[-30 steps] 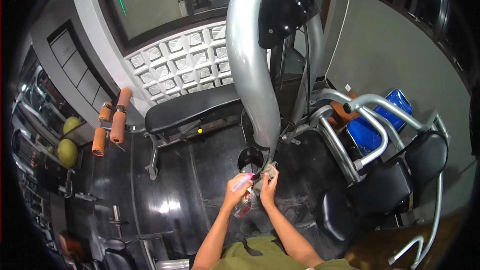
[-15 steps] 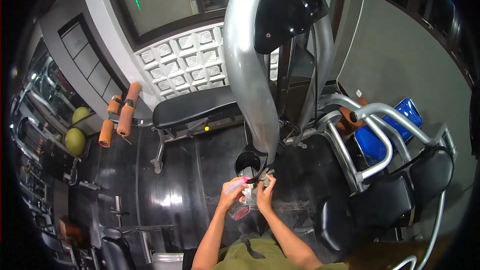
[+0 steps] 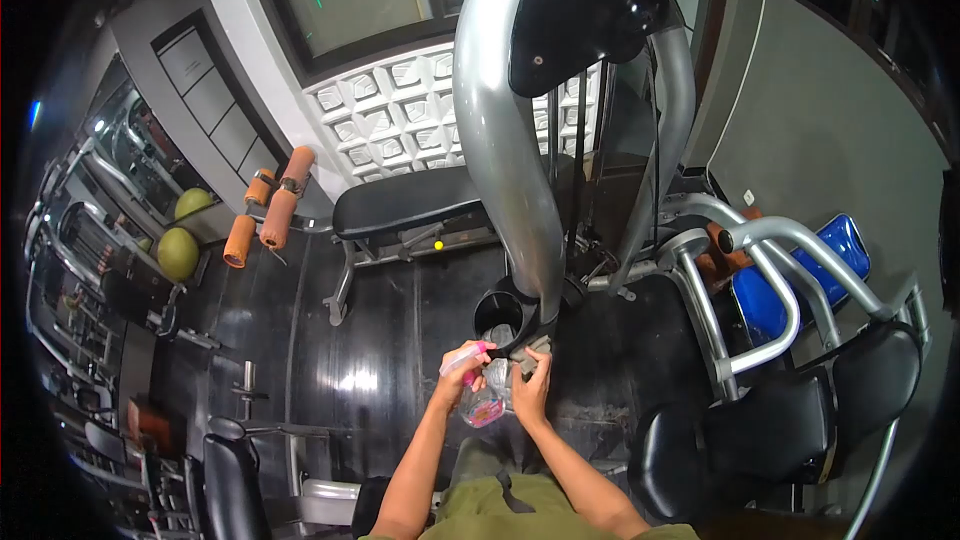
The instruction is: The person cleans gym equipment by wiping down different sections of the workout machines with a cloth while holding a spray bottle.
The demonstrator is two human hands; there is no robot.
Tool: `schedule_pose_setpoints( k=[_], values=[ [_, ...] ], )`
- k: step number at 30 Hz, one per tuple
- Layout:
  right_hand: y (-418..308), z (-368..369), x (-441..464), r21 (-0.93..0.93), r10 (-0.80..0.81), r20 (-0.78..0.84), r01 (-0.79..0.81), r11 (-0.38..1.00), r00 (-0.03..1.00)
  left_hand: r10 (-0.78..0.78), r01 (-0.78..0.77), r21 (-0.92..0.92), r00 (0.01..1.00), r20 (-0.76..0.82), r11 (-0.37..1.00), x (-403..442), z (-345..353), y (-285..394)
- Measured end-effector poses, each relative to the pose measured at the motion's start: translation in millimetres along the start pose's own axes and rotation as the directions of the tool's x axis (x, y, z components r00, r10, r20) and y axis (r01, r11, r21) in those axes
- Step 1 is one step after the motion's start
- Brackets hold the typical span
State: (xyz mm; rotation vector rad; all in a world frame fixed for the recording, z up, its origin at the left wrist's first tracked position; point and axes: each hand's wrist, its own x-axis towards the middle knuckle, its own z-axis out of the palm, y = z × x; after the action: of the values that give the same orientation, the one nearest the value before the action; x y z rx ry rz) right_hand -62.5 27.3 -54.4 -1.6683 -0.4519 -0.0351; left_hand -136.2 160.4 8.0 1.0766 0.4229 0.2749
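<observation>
My left hand (image 3: pixel 458 372) is wrapped round the neck of a clear spray bottle (image 3: pixel 484 408) with a pink trigger head. The bottle hangs tilted, its nozzle toward a black cup holder (image 3: pixel 498 312) at the foot of the silver machine column. In my right hand (image 3: pixel 531 388) is a greyish cloth (image 3: pixel 526 358), held against the lower end of that silver column (image 3: pixel 520 190). Both hands are close together, in front of my olive shirt. What the right fingertips press on is partly hidden by the cloth.
A black padded bench (image 3: pixel 410 202) stands behind the column, with orange foam rollers (image 3: pixel 280 215) to its left. At right are a seat machine with black pads (image 3: pixel 765 410) and a blue padded board (image 3: pixel 800 280). A green ball (image 3: pixel 178 254) sits far left.
The view has shifted, so the surroundings appear further right. My left hand has tilted the spray bottle a little; my right hand stays with the cloth at the column's foot.
</observation>
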Motion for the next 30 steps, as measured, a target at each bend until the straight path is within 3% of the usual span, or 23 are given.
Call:
schedule_pose_setpoints(
  k=[4, 8, 12, 16, 20, 24, 30],
  values=[
    [-47, -7, 20, 0.009, -0.194, -0.027, 0.195, 0.981, 0.981, -0.003, 0.002, -0.073, 1.0, -0.024, 0.997, 2, -3, -6],
    [-22, -1, 12, -0.03, -0.194, -0.028, 0.193, 0.981, 0.981, -0.036, 0.037, -0.105, 0.999, 0.012, 0.994, 8, -23, -19],
    [2, 2, 4, -0.075, -0.088, -0.026, 0.086, 0.993, 0.996, -0.103, 0.106, -0.011, 0.979, 0.175, 0.994, 11, -30, 2],
    [-24, -1, 11, -0.085, -0.195, -0.052, 0.19, 0.978, 0.979, -0.263, 0.275, 0.012, 0.902, 0.342, 0.961, 22, -54, 13],
    [-14, 10, 0, -0.186, -0.137, -0.082, 0.12, 0.975, 0.987, -0.353, 0.375, 0.054, 0.799, 0.488, 0.925, 41, -78, 12],
    [-10, 37, -12, -0.143, 0.087, -0.281, -0.131, 0.981, 0.956, -0.423, 0.386, 0.181, 0.767, 0.483, 0.905, 51, -83, 25],
    [-39, 60, -19, -0.184, 0.018, -0.42, -0.104, 0.977, 0.907, -0.474, 0.372, 0.298, 0.612, 0.633, 0.879, 71, -98, 32]
  ],
)
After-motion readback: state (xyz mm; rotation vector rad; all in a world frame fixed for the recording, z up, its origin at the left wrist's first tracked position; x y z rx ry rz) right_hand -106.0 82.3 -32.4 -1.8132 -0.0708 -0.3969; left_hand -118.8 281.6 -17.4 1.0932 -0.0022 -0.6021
